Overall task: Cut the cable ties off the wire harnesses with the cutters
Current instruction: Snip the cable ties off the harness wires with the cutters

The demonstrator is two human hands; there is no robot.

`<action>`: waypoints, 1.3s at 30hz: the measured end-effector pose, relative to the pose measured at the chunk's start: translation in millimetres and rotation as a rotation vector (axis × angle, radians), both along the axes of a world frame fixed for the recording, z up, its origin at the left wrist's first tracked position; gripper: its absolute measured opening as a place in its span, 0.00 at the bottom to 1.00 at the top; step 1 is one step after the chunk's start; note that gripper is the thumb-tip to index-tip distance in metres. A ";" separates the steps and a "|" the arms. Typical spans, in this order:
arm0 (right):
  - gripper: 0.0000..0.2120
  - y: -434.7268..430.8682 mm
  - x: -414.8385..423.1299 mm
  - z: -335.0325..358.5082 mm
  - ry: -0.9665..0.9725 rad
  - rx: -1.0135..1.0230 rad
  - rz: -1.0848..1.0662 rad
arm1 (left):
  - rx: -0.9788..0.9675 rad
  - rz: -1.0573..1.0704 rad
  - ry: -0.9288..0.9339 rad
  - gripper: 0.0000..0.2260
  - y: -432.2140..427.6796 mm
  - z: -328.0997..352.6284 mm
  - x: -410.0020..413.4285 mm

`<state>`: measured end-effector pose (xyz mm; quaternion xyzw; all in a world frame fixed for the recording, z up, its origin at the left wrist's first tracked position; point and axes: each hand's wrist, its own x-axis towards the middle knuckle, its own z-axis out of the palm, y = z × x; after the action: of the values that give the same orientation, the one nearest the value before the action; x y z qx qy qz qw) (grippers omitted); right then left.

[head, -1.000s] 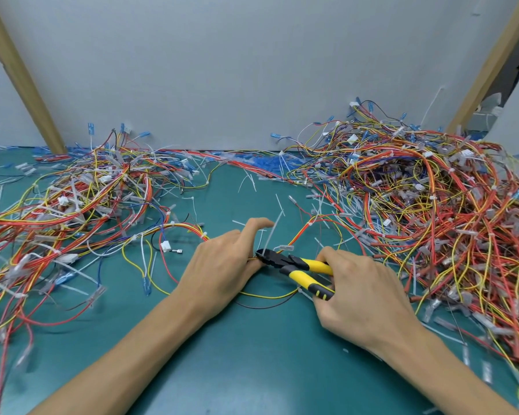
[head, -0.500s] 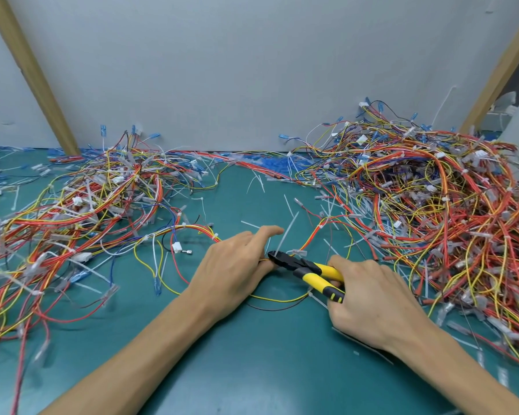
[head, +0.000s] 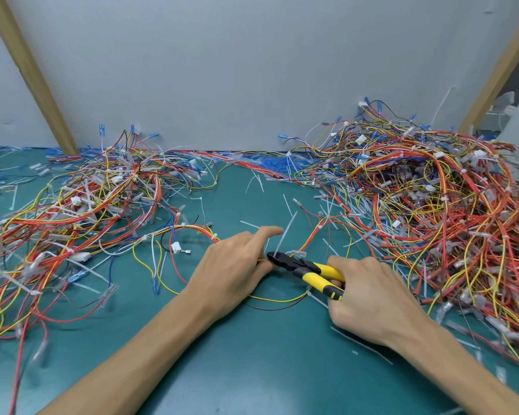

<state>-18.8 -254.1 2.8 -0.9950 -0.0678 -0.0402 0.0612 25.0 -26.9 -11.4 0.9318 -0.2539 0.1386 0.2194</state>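
Note:
My left hand point(head: 234, 274) lies on the green mat, gripping a thin red and yellow wire harness point(head: 192, 230) that runs left into a tangle. My right hand point(head: 369, 298) grips the yellow handles of the cutters point(head: 306, 269). Their black jaws point left and meet the wires right at my left fingertips. A white cable tie point(head: 285, 235) sticks up from the harness just above the jaws. How far the jaws are apart is hidden by their dark colour.
A big heap of tied harnesses point(head: 432, 205) fills the right side. A looser spread of wires point(head: 81, 211) covers the left. Cut tie scraps point(head: 252, 184) lie on the green mat point(head: 252, 354). A grey wall and two wooden posts point(head: 33, 76) stand behind.
Both hands and the cutters hold the same pose at the tie. The view has shifted slightly, so the hands sit a bit further right and lower in the frame.

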 end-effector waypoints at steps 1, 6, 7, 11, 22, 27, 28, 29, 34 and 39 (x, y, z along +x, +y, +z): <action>0.07 -0.3 0.2 -0.1 0.000 0.002 0.001 | -0.001 0.000 -0.002 0.22 0.0 0.1 0.2; 0.07 -0.6 -0.1 -0.6 -0.007 0.005 0.009 | 0.000 -0.006 -0.004 0.22 0.5 -0.1 -0.7; 0.07 -0.3 -0.5 -0.6 -0.007 0.007 0.010 | -0.001 -0.007 -0.004 0.22 0.7 -0.1 -0.7; 0.07 0.7 -0.7 1.3 -0.001 0.013 0.014 | -0.007 -0.010 0.000 0.22 0.7 0.4 -1.0; 0.07 -0.4 -2.6 3.0 0.005 0.038 0.013 | -0.030 -0.026 -0.016 0.23 1.2 -1.9 0.2; 0.08 -1.2 -4.9 -0.9 -0.062 0.154 -0.023 | -0.107 -0.023 -0.053 0.18 3.9 -2.4 0.3; 0.09 -1.4 -4.5 -1.4 -0.083 0.219 -0.040 | -0.119 -0.021 -0.069 0.16 4.5 -2.0 0.0; 0.10 -1.9 -3.5 -1.4 -0.104 0.304 -0.054 | -0.120 -0.020 -0.090 0.13 4.8 -1.8 0.0; 0.11 -6.7 1.8 5.5 -0.076 0.880 -0.051 | -0.018 0.005 -0.249 0.02 10.6 -1.9 6.0; 0.21 -10.5 6.5 14.4 0.164 1.562 -0.111 | 0.203 0.122 -0.398 0.05 33.2 -0.9 21.7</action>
<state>-12.3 -264.6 17.2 -0.6656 0.0344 -0.0059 0.7455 46.7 6.2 -12.3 0.9171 -0.2480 0.3062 0.0611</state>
